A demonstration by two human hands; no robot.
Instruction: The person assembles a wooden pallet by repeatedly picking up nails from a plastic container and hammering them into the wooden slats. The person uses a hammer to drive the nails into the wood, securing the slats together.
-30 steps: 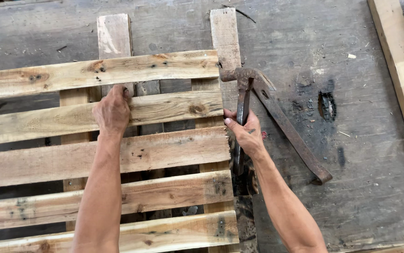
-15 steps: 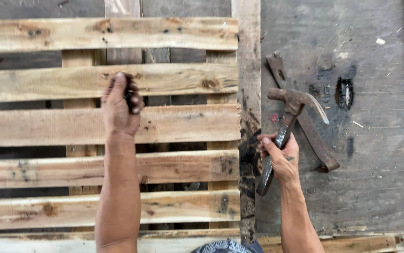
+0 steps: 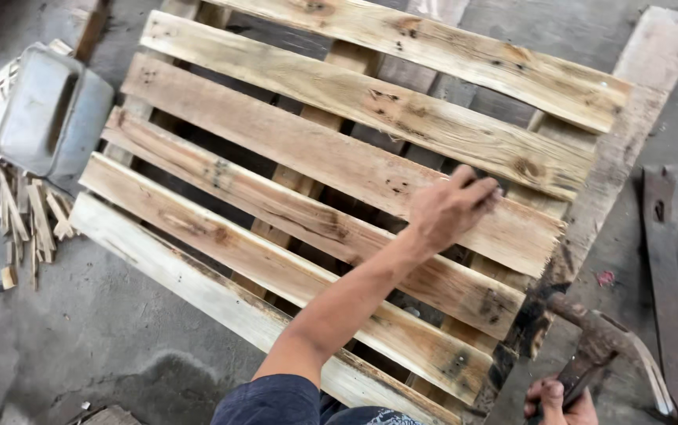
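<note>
A wooden pallet (image 3: 291, 157) of several pale slats lies flat on a grey concrete floor. My left hand (image 3: 450, 206) rests on one of the middle slats near the pallet's right end, its fingers curled over the slat's far edge. At the bottom right my right hand (image 3: 557, 401) grips the handle of a rusty claw hammer (image 3: 602, 346). The hammer's head sits by the dark, charred end of the pallet's right stringer (image 3: 539, 315). Only part of the right hand shows at the frame's lower edge.
A grey plastic container (image 3: 48, 110) lies at the upper left beside a heap of thin wood offcuts (image 3: 24, 212). A long rusty metal bar (image 3: 669, 283) lies on the floor at the right edge.
The view has swung left and tilted, so the pallet now runs diagonally. My left hand stays on a slat. The right hand with the hammer has dropped to the lower right corner.
</note>
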